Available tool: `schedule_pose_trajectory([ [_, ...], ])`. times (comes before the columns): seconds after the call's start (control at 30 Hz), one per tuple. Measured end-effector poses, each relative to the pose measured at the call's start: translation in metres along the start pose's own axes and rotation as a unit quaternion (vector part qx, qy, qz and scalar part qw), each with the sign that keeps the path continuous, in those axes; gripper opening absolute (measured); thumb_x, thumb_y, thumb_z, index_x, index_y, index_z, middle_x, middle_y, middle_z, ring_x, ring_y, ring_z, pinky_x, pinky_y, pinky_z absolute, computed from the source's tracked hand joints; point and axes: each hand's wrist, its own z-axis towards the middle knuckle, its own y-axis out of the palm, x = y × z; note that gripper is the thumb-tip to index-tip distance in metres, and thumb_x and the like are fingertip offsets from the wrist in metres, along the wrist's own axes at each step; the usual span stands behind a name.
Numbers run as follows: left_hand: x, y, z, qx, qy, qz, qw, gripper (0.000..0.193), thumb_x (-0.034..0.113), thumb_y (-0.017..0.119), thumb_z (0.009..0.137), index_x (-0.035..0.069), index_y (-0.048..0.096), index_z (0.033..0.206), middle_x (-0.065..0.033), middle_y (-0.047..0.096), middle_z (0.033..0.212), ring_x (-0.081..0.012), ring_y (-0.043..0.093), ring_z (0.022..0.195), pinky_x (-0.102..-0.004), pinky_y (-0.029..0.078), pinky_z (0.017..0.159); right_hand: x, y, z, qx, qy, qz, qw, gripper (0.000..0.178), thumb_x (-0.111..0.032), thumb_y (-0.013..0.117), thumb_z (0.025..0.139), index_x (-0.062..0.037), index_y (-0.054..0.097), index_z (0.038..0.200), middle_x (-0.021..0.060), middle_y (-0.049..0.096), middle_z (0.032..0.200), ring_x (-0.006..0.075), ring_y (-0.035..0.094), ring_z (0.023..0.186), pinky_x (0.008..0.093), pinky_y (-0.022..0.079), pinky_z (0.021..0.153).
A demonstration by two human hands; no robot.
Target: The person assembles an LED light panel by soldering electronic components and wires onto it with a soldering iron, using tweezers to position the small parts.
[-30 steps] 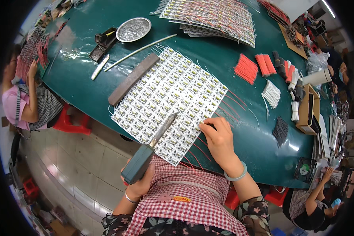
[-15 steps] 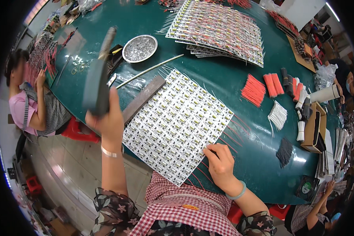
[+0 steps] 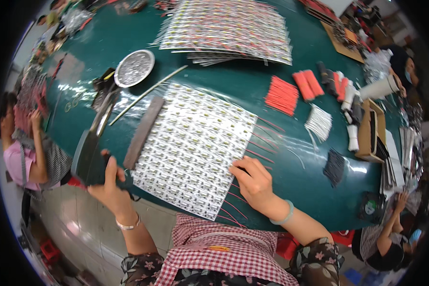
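A white circuit board panel (image 3: 190, 152) with rows of small green parts and thin wires lies at the table's near edge. My right hand (image 3: 255, 183) is closed, fingertips pinching the panel's right edge, where red wires (image 3: 260, 153) stick out. My left hand (image 3: 112, 190) is left of the panel, wrapped round a bulky dark-handled tool (image 3: 83, 155) with a long metal end. Its exact kind is unclear. The tool points away from me, apart from the panel. Against the panel's left edge lies a dark brown bar (image 3: 145, 133).
Beyond the bar are a thin rod (image 3: 148, 95) and a round metal bowl of silvery bits (image 3: 134, 68). Stacked wired panels (image 3: 226, 31) stand at the back. Red (image 3: 281, 95), white (image 3: 318, 122) and black wire bundles (image 3: 334, 167) lie right. Co-workers sit left and right.
The tool in my left hand has swung down and to the left, away from the panel. My right hand stays at the panel's right edge. The whole view has shifted and turned.
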Motion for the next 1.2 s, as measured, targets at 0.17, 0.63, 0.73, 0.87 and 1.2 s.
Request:
schedule_pose_trajectory([
  [0.17,0.000,-0.015,-0.056,-0.026,-0.079,-0.060,0.995,0.031,-0.002,0.062,0.089,-0.009,0.060,0.119,-0.0166,0.065,0.110,-0.0090,0.048,0.054,-0.0218,0.037,0.048,0.005,0.000,0.001,0.007,-0.024,-0.012,1.000,0.025,0.002,0.067,0.075,0.0013,0.069,0.100,0.0128,0.065,0.102,0.0309,0.066,0.095,0.0387,0.056,0.085],
  [0.63,0.003,-0.009,-0.082,-0.101,-0.189,-0.074,0.974,0.047,-0.003,0.061,0.087,-0.003,0.050,0.134,-0.0183,0.062,0.116,-0.0105,0.051,0.057,-0.0206,0.041,0.049,0.070,-0.093,-0.050,0.121,0.122,-0.253,0.952,0.018,0.005,0.070,0.079,-0.0009,0.069,0.097,0.0116,0.063,0.099,0.0312,0.061,0.088,0.0410,0.049,0.074],
  [0.73,0.006,0.003,-0.087,-0.115,-0.201,-0.072,0.970,0.046,-0.003,0.062,0.088,-0.004,0.050,0.132,-0.0183,0.062,0.114,-0.0111,0.051,0.057,-0.0213,0.042,0.048,0.097,-0.103,-0.047,0.115,0.120,-0.287,0.944,0.015,0.004,0.070,0.081,-0.0011,0.067,0.094,0.0114,0.061,0.098,0.0309,0.059,0.088,0.0412,0.048,0.074],
  [0.87,0.018,0.013,-0.099,-0.139,-0.180,-0.060,0.972,0.038,-0.001,0.063,0.088,-0.007,0.055,0.125,-0.0176,0.063,0.112,-0.0107,0.050,0.056,-0.0219,0.040,0.047,0.137,-0.112,-0.025,0.121,0.105,-0.331,0.930,0.012,0.002,0.070,0.082,-0.0019,0.064,0.092,0.0106,0.059,0.096,0.0297,0.057,0.089,0.0408,0.047,0.075],
  [1.2,0.022,0.008,-0.112,-0.128,-0.205,-0.045,0.969,0.046,-0.006,0.063,0.085,-0.005,0.052,0.130,-0.0181,0.062,0.112,-0.0113,0.051,0.056,-0.0227,0.040,0.046,0.150,-0.109,-0.018,0.154,0.097,-0.374,0.909,0.013,-0.003,0.068,0.082,-0.0021,0.065,0.094,0.0094,0.061,0.097,0.0282,0.059,0.094,0.0392,0.049,0.076],
])
